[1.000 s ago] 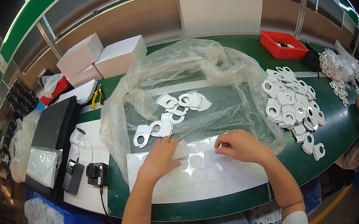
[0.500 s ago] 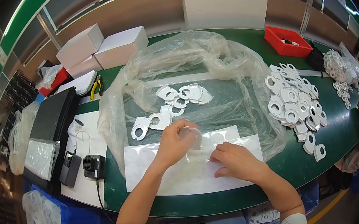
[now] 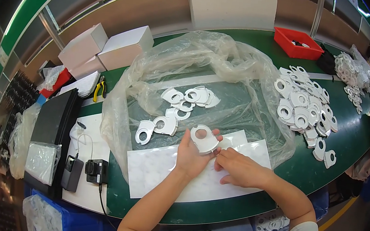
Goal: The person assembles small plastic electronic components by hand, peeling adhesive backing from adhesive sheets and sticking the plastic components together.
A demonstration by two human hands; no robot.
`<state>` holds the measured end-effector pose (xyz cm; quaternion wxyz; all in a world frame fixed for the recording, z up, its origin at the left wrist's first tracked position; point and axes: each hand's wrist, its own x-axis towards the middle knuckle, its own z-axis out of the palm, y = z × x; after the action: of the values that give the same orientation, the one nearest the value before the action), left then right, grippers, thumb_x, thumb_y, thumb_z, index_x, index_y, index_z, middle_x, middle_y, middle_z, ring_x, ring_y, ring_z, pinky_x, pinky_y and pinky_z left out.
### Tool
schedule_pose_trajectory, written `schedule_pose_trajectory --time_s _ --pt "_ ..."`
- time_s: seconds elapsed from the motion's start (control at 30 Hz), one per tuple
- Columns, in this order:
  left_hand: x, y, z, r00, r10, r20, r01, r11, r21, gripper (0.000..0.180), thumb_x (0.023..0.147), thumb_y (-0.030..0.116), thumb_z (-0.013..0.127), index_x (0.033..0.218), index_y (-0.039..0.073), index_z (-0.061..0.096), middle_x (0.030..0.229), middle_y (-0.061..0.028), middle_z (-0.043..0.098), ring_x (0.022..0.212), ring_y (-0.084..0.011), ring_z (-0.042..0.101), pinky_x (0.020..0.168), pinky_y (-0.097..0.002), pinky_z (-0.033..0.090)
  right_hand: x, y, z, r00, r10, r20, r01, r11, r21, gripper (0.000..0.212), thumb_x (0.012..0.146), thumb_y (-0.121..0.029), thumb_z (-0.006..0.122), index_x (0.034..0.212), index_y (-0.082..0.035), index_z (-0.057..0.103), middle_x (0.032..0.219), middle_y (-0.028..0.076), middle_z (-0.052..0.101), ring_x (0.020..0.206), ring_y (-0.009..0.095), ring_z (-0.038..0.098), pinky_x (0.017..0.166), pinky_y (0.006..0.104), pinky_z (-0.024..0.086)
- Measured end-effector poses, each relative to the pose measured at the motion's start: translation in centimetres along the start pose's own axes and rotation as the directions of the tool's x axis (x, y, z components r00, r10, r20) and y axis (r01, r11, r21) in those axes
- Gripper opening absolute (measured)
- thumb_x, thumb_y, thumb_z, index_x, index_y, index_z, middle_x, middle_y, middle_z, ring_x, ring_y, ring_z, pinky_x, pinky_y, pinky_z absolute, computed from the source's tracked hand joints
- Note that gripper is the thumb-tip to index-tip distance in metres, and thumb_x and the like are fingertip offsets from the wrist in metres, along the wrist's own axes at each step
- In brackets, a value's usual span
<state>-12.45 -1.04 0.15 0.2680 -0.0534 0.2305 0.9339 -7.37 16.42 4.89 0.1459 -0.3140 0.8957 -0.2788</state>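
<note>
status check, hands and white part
Left hand holding white round-holed plate; right hand close, contact unclear; white sheets underneath; nothing covering plate's face.

1. White boxes (image 3: pixel 126 49), beyond the hands (image 3: pixel 239 169) to the left.
2. Yellow-handled pliers (image 3: pixel 101 84), beyond the hands, left.
3. Black corded device (image 3: pixel 96 170), left of the hands.
4. Red tray (image 3: pixel 298 51), beyond the hands, right.
</note>
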Motion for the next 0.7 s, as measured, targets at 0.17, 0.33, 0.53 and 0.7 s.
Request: schedule_pose_trajectory --time_s 0.17,0.33,0.53,0.7 --pt "0.9 -0.3 -0.5 0.998 0.001 0.066 -0.008 0.994 0.105 0.049 0.099 0.051 0.025 0.1 0.011 0.054 0.128 -0.0195 0.051 0.107 -0.0314 0.054 0.075 -0.0383 0.046 -1.2 -1.7 1.0 0.979 -0.086 -0.183 0.055 0.984 -0.171 0.022 0.069 -0.007 0.071 0.083 -0.001 0.055 0.093 0.013 0.058 0.094 0.029 0.056 0.076 0.0384 0.05" --pt "1.7 -0.9 1.4 1.0 0.022 0.014 -0.024 0.99 0.14 0.061 0.099 0.054 0.017 0.129 0.005 0.04 0.132 -0.0194 0.048 0.102 -0.0287 0.055 0.072 -0.0359 0.046 -1.7 -3.0 1.5 0.945 -0.327 -0.03 0.293 0.88 -0.374 0.012 0.075 -0.015 0.06 0.076 -0.004 0.053 0.072 0.009 0.059 0.076 0.024 0.061 0.062 0.0349 0.05" --pt "1.0 -1.1 0.8 0.999 -0.029 -0.034 0.039 0.938 0.344 0.067 0.098 0.056 0.012 0.126 0.005 0.045 0.109 -0.0171 0.06 0.094 -0.0238 0.06 0.067 -0.0311 0.046 -1.0 -1.8 -3.6 0.88 -0.195 -0.434 0.447 0.647 0.617 0.018 0.082 -0.004 0.068 0.096 -0.003 0.057 0.083 0.004 0.061 0.08 0.014 0.06 0.067 0.0277 0.048" --pt "1.3 -1.2 1.8 0.996 -0.088 -0.016 0.087 0.909 0.408 0.07 0.097 0.058 0.009 0.122 0.005 0.048 0.098 -0.0141 0.062 0.083 -0.0223 0.062 0.062 -0.03 0.045 2.4 3.7 -1.5 0.749 0.278 -0.602 0.395 0.542 0.742 0.026 0.083 -0.003 0.067 0.103 -0.002 0.051 0.086 0.005 0.062 0.067 0.009 0.057 0.06 0.0231 0.048"
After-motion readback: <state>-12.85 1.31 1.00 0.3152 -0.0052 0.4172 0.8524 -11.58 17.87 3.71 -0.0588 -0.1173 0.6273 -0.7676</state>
